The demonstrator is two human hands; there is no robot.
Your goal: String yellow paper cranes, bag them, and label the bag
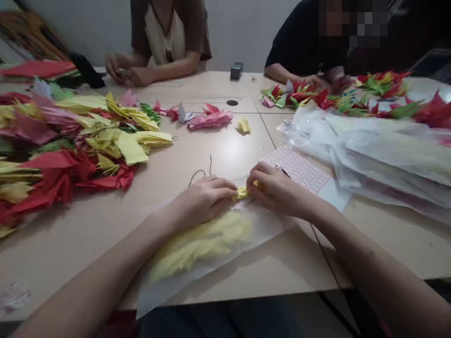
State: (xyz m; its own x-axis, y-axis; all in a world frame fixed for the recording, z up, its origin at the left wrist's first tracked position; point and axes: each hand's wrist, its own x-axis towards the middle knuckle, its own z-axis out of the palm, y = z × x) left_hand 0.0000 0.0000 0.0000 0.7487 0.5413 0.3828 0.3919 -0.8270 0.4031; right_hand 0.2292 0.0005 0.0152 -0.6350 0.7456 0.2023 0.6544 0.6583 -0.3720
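The translucent bag [150, 295], with yellow folded paper [200, 246] showing through it, lies along the near edge of the desk [105, 253], just below the hands, one corner reaching past the edge. At the far left of the desk is a printed sticker [14, 296], too blurred to read; beyond it spreads a heap of red, yellow and pink folded paper [66, 166]. Across the desk, a co-worker's hands [132, 72] are close together. A dark cord [197, 173] curls up beside the left hand [207, 197], which lies over the bag's upper part with its fingertips at a tuft of yellow paper [241, 193] — whether it grips, I cannot tell. The right hand [269, 190] is closed on the same tuft, fingers curled, so the tuft sits between the two. Just past it lies a sheet of red-outlined labels [303, 169] — any lettering is too small to read. Farther right are stacked film packets [394, 155], with another colourful paper heap [380, 87] behind.
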